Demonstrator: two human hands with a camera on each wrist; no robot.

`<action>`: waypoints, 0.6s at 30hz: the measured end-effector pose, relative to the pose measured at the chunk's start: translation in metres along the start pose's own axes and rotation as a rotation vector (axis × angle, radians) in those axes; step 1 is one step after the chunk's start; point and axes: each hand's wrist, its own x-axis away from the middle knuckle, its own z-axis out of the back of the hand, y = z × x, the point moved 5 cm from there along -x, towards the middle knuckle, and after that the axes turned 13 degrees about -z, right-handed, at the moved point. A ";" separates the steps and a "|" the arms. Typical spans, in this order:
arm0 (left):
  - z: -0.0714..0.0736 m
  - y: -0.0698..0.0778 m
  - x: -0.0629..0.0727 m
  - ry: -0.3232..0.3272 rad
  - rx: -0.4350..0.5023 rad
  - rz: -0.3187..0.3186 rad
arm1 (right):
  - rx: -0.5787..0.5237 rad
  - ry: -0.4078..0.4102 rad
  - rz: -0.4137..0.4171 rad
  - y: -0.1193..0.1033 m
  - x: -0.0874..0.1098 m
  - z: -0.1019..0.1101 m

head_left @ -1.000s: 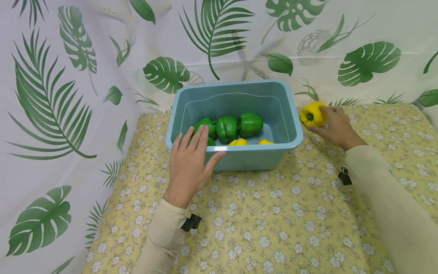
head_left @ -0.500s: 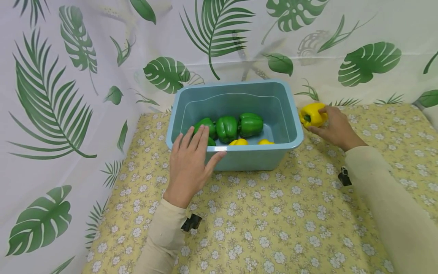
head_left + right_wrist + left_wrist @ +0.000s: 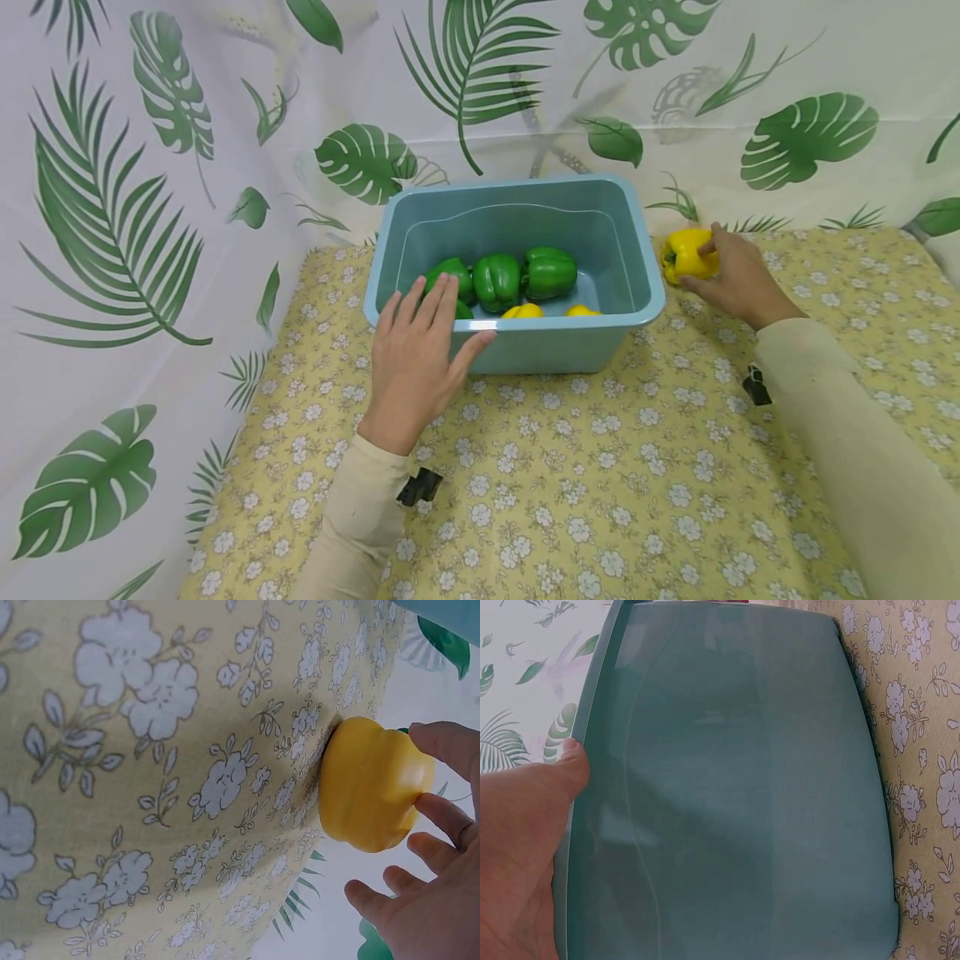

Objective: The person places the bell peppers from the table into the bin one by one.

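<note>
My right hand (image 3: 735,279) holds a yellow bell pepper (image 3: 686,254) between thumb and fingers, just right of the blue plastic bin (image 3: 540,346). Seen from the right wrist, the yellow bell pepper (image 3: 367,784) is against the cloth. Thumb and a finger touch it; the remaining fingers are spread apart. My left hand (image 3: 412,367) rests over the bin's front rim with straight fingers reaching inside. Its thumb lies along the rim in the left wrist view. Inside sit several green bell peppers (image 3: 497,282) and two yellow ones (image 3: 523,311), partly hidden by the front wall.
A yellow flowered cloth (image 3: 540,483) covers the table. Behind the bin and along the left hangs a white leaf-print sheet (image 3: 525,92). Black wrist devices (image 3: 418,487) show beside both sleeves.
The yellow bell pepper has turned in my right hand, its stem swinging from the front toward the left, and shifted slightly right. My left hand and the bin stay still.
</note>
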 end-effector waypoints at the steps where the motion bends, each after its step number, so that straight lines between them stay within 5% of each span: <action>1: 0.000 0.000 0.000 0.001 -0.002 0.000 | 0.005 0.002 0.001 0.000 0.000 0.000; 18: -0.001 0.000 -0.001 0.001 -0.013 0.001 | 0.112 0.028 0.063 -0.002 0.002 0.002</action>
